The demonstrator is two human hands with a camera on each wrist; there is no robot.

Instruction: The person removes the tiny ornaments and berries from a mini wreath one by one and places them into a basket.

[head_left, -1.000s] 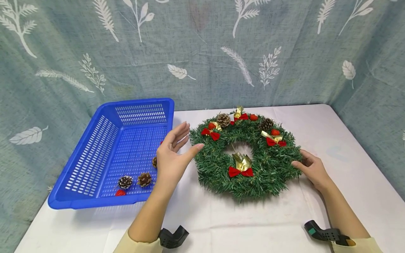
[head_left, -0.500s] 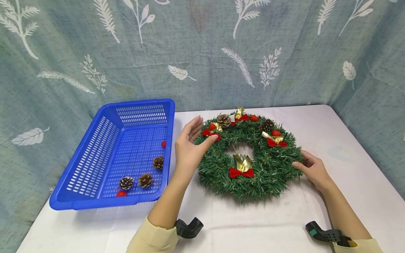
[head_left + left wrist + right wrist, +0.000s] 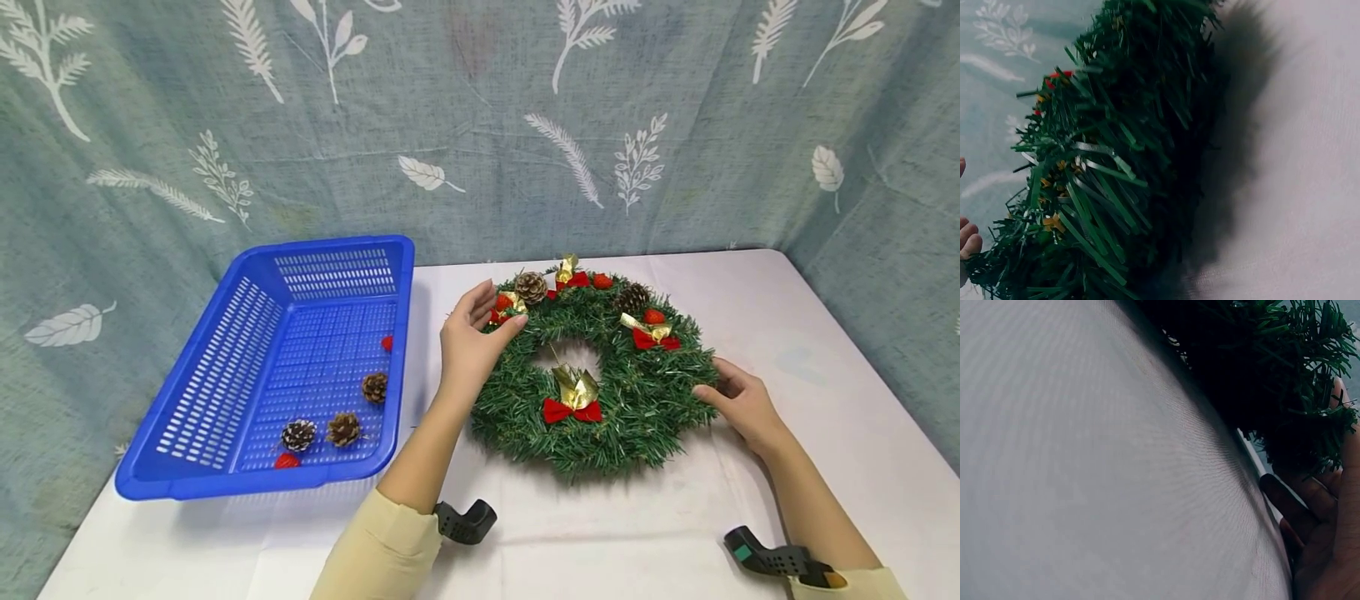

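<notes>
A green wreath (image 3: pixel 637 408) lies on the table, decorated with red bows, gold ribbons, pinecones and red berries. At its right edge my right hand (image 3: pixel 744 403) holds the rim, thumb on top and fingers underneath. My left hand (image 3: pixel 468 346) is at the wreath's upper left, thumb and fingers spread apart beside a red berry (image 3: pixel 504 303) and partly covering a red bow. It grips nothing that I can see. The left wrist view shows the wreath's side (image 3: pixel 1116 162) close up, with only a few fingertips (image 3: pixel 969 237) at the left edge.
To the left stands a blue plastic basket (image 3: pixel 187 367) with several pinecones (image 3: pixel 343 429) and red berries (image 3: pixel 287 461) inside. A white cloth (image 3: pixel 600 542) covers the table, and a patterned curtain (image 3: pixel 465 125) hangs behind it.
My left hand has moved right from beside the basket to the wreath's upper left, uncovering a pinecone and a berry in the basket. My right hand stays on the rim.
</notes>
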